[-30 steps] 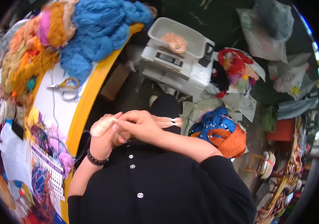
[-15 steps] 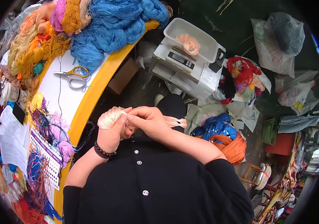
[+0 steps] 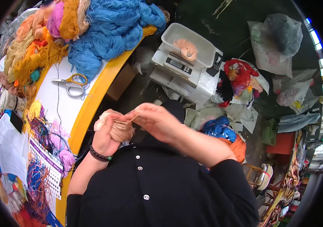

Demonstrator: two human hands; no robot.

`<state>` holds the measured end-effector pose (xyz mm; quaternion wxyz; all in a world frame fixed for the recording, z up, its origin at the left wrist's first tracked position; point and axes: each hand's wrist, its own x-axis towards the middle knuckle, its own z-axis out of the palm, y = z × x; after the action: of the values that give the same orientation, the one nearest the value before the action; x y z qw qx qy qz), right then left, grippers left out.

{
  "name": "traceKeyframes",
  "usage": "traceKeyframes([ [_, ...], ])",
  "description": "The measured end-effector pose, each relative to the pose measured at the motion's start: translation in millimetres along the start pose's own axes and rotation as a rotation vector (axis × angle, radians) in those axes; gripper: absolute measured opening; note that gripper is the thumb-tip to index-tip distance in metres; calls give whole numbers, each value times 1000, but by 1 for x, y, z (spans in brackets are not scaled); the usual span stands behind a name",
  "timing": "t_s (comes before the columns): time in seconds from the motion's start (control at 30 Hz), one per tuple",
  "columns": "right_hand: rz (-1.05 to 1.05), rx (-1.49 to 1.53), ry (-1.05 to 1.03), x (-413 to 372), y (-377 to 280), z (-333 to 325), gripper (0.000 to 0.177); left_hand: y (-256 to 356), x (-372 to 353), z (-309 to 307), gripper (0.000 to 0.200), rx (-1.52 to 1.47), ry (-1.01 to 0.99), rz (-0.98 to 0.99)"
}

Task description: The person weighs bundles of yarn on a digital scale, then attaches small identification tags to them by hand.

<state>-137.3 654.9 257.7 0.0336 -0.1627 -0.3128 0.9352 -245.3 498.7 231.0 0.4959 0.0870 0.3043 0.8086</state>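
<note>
My left hand point(image 3: 106, 134) is closed around a pale peach skein of thread point(image 3: 122, 131), which bunches out on both sides of the thumb. Just right of it, my right hand point(image 3: 156, 120) pinches a few strands of the same skein between thumb and fingertips, drawing them away from the bundle. Both hands are in front of my chest, a short way apart. The strands between them look taut. Part of the skein is hidden behind my left fingers.
On the yellow-edged table point(image 3: 87, 109) lie scissors point(image 3: 72, 84), blue yarn point(image 3: 104, 38), tangled threads and a calendar point(image 3: 46, 162). A scale point(image 3: 180, 66) bears a white tub point(image 3: 207, 47) with a peach skein point(image 3: 186, 49). Blue and orange yarn point(image 3: 218, 128) lies to the right, with plastic bags point(image 3: 275, 49) beyond.
My right hand has moved away from the left, pulling strands out. The skein's bundled tail that stuck out right of my right hand no longer shows there. My view has shifted slightly.
</note>
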Motion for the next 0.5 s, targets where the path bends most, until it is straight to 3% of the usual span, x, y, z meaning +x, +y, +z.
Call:
traceKeyframes([
  [0.03,78,-28,7,-13,-31,11,11,5,1,0,27,-119,-39,-42],
  [0.07,46,-147,-51,-24,-62,19,14,1,-2,-31,27,-238,130,-121],
  [0.1,15,-301,1,-42,-97,38,14,-1,-2,-58,27,-279,151,-157],
  [0.13,-195,-955,130,-71,-168,69,18,-6,3,-81,26,-323,167,-202],
  [0.17,-422,-1114,211,-87,-195,87,20,-14,3,-101,25,-315,234,-189],
  [0.2,-660,-1166,293,-102,-219,103,21,-17,1,-103,22,-326,499,-200],
  [0.23,-742,-1137,218,-123,-262,100,22,-30,-4,-135,18,-314,529,-171],
  [0.27,-1182,-1002,456,-122,-276,107,27,-44,-9,-178,15,-300,559,-140],
  [0.3,-1004,-1054,209,-153,-339,101,25,-54,-13,-203,15,-310,678,-135],
  [0.33,-619,-1003,-446,-143,-343,128,25,-59,-18,-221,16,-316,798,-132],
  [0.37,-619,-1004,-438,-139,-348,143,25,-60,-23,-229,16,-310,845,-120],
  [0.4,-863,-1002,-187,-138,-353,157,19,-61,-26,-238,16,-303,889,-109],
  [0.47,-1326,-946,345,-138,-366,170,27,-64,-24,-253,16,-329,895,-99],
  [0.5,-1426,-817,394,-130,-389,164,15,-62,-22,-246,17,-311,922,-94],
])
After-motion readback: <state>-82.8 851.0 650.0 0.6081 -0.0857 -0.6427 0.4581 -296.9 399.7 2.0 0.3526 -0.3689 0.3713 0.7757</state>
